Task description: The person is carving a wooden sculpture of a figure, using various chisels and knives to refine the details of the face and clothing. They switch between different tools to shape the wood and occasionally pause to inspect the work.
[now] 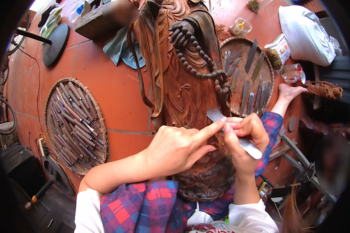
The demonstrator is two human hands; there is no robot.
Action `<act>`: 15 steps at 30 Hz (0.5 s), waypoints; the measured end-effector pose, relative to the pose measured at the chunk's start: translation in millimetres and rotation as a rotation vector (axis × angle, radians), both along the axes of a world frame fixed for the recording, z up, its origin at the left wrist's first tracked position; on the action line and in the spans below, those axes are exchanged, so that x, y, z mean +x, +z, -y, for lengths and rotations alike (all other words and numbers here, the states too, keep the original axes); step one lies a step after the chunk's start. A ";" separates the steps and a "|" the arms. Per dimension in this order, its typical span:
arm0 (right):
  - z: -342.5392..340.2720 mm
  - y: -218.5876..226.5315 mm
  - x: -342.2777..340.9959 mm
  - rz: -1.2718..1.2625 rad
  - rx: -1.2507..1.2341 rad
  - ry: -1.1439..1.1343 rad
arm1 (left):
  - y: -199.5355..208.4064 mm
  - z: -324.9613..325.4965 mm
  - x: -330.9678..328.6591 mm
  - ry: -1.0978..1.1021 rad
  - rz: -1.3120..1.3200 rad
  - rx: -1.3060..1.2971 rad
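A dark brown wooden statue (pixel 175 85) in carved robes lies in front of me, its curly-haired head (pixel 204 176) nearest my body. My right hand (pixel 245 139) is closed around a flat metal scraper (pixel 252 149) with rounded ends, which slants across the statue near its face. The index finger of my left hand (pixel 179 145) stretches out and presses on this blade beside my right fingertips. Its thumb is spread apart over the head; the other fingers are curled and partly hidden. Both hands cover most of the face area.
A round woven tray (pixel 104 132) of wooden-handled chisels (pixel 76 124) lies at left. At right, another tray (pixel 271 77) bears flat files (pixel 245 95). A glass mug (pixel 291 73), a white sack (pixel 305 35), a wooden block (pixel 105 19) and a blue-green cloth (pixel 122 50) surround the statue.
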State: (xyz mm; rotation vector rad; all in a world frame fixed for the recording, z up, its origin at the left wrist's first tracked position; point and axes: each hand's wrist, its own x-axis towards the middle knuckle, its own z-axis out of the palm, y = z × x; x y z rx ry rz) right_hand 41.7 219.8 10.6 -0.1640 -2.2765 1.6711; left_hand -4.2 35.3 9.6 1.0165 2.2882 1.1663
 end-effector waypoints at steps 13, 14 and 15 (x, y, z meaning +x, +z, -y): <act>7.9 4.5 -13.9 -0.108 0.149 -0.060 | 0.7 0.8 -9.6 0.031 -0.054 0.089; 4.1 6.2 -9.4 -0.088 0.211 -0.020 | 1.3 0.7 -8.7 0.010 0.012 0.053; -0.4 9.5 -2.4 -0.035 0.177 0.007 | 2.8 2.7 -7.3 -0.053 0.074 0.049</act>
